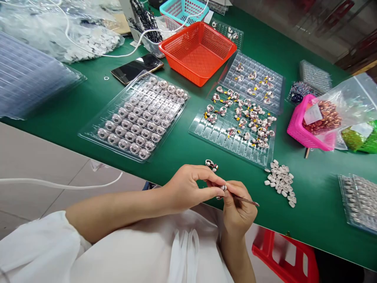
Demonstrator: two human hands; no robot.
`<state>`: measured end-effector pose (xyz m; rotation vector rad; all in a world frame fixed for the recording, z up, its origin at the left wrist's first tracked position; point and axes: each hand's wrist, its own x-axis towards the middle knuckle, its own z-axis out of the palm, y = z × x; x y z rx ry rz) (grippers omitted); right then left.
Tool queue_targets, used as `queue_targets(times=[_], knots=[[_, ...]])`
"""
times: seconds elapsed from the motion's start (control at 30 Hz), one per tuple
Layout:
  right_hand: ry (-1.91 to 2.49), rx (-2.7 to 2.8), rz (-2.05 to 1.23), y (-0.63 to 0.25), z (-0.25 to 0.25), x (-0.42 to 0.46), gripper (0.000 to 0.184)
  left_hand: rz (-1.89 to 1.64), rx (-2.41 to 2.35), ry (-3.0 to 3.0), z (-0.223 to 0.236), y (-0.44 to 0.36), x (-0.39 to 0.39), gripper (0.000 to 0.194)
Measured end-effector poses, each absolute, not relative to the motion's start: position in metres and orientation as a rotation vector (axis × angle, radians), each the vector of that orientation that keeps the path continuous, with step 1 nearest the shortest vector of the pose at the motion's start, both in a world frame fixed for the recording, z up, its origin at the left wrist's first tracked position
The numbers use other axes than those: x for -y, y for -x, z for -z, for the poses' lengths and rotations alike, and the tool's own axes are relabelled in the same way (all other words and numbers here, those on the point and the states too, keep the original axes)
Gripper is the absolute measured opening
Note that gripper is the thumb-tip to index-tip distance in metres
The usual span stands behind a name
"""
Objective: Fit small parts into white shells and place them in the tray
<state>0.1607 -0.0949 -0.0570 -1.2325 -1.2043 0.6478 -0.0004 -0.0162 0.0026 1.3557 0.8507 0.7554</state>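
At the front table edge, my left hand [188, 182] pinches a small white part with a dark band [224, 188] between thumb and fingertips. My right hand [240, 206] is closed around a thin, dark metal hand tool [246, 201], its far end hidden by the fingers; these fingertips meet the same white part. Whether the tool is tweezers or a pick I cannot tell. Just beyond my left hand lies a small wired assembly [211, 164], white with dark and reddish bits. To the right, loose white oval caps [281, 179] form a pile.
Similar wired pieces lie in a clear tray [203, 131]; another clear tray [91, 131] holds rows of rounded shells. Behind stand a red basket [196, 59] and a phone [137, 68]. A pink basket [297, 125] and a stacked tray [357, 200] are at right. A white cable crosses the back left.
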Motion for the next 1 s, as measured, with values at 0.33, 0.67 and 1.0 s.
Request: queue_targets(times=[0.33,0.67,1.0], knots=[[1.263,1.24,-0.632,-0.162,0.057,0.096,0.02,-0.865,-0.808,-1.484,0.007,0.001,0.019,0.011],[1.251,1.484,-0.553,-0.17,0.05,0.096,0.032,-0.914,-0.759,-1.525,0.012,0.001,0.02,0.012],[1.142,1.643,-0.849,-0.181,0.027,0.09,0.028,-0.344,-0.743,-1.051,0.006,0.011,-0.005,0.026]])
